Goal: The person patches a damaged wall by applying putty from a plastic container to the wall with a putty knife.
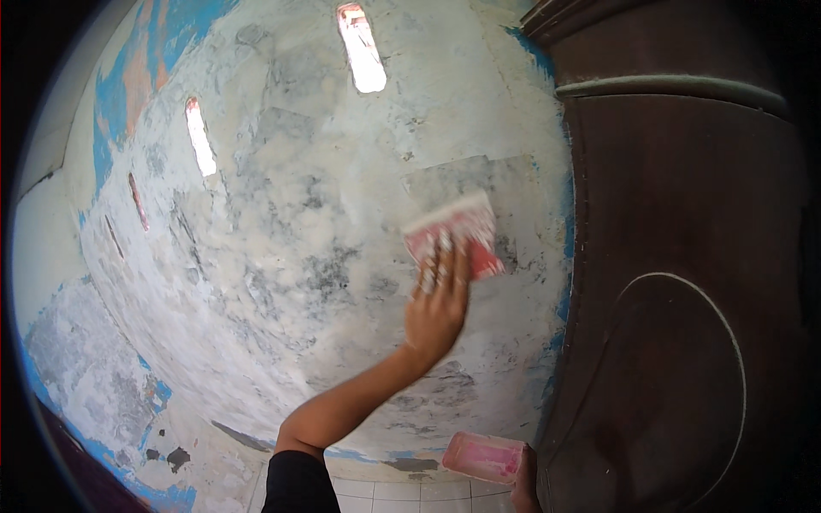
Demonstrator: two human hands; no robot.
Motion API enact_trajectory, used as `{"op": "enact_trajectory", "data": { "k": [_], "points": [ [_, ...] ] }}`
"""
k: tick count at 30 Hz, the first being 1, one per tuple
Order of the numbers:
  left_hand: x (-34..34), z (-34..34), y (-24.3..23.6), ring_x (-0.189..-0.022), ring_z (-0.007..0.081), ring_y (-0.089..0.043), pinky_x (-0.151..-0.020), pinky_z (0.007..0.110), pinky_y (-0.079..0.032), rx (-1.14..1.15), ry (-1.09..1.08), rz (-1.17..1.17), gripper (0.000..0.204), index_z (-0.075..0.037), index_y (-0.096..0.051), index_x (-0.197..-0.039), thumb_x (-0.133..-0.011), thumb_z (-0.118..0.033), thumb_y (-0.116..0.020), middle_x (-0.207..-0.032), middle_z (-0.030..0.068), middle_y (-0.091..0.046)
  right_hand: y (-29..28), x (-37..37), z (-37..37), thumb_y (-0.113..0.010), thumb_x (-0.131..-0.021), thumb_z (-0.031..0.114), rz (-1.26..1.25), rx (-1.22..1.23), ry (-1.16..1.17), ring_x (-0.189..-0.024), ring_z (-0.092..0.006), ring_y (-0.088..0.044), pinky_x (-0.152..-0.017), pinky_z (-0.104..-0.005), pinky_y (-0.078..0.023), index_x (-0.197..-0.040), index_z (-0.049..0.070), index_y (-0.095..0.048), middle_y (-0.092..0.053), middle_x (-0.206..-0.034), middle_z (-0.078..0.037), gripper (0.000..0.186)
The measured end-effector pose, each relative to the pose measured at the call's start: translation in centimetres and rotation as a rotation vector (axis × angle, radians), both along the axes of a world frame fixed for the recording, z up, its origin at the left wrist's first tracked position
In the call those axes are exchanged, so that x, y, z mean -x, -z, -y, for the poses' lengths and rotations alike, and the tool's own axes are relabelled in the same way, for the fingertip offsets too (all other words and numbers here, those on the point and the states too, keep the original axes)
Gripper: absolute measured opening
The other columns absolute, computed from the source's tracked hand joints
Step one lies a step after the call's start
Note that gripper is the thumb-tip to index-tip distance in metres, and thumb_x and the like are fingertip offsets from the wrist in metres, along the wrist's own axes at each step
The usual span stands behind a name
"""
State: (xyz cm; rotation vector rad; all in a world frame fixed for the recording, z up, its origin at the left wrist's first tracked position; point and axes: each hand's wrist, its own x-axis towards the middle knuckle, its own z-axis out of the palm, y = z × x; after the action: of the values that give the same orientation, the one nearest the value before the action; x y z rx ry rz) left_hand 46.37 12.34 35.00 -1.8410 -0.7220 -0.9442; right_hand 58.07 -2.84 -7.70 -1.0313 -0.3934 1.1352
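Note:
My left hand (439,309) is raised against the patchy grey-white wall (342,188), its arm reaching up from the lower edge in a black sleeve. Its fingers, smeared with white paste, grip a red putty spreader (475,224) and lie along the back of it. White paste coats much of the spreader, which lies against or very near the wall, slightly blurred. Low on the right, my right hand (526,483), only partly in view, holds a shallow pink rectangular tray (484,456) by its right end. Pinkish-white residue covers the tray's inside.
A dark brown wooden door (667,197) with a raised frame borders the wall on the right. Narrow slots (363,51) let light through higher up. Blue paint (111,111) shows in patches at the edges. White floor tiles (393,492) lie below.

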Motion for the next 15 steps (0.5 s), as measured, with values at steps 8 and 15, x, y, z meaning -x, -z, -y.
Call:
{"op": "enact_trajectory", "data": {
  "k": [8,15],
  "points": [
    [1.1,-6.0,1.4,-0.132,0.0449,-0.046,-0.11,0.049,-0.039,-0.08,-0.31,-0.124,0.061,0.013,-0.035,-0.143,-0.088,-0.003,-0.053,-0.144,0.0308,-0.043,-1.9,1.0,-1.0,-0.048,-0.1,0.045,0.043,0.033,-0.028,-0.11,-0.0196,-0.058,-0.092,-0.0364,-0.049,-0.124,0.008,-0.052,-0.057,-0.117,-0.006,0.044],
    [1.1,-1.1,7.7,-0.131,0.0436,-0.047,-0.109,0.048,-0.04,0.236,-0.173,-0.146,0.064,0.012,-0.035,-0.144,-0.085,-0.001,-0.055,-0.143,0.0319,-0.044,-1.2,1.1,-0.6,-0.049,-0.1,0.046,0.013,-0.006,-0.088,-0.109,-0.0221,-0.056,-0.088,-0.0382,-0.05,-0.13,0.007,-0.047,-0.054,-0.121,-0.008,0.049]
  ]
}}
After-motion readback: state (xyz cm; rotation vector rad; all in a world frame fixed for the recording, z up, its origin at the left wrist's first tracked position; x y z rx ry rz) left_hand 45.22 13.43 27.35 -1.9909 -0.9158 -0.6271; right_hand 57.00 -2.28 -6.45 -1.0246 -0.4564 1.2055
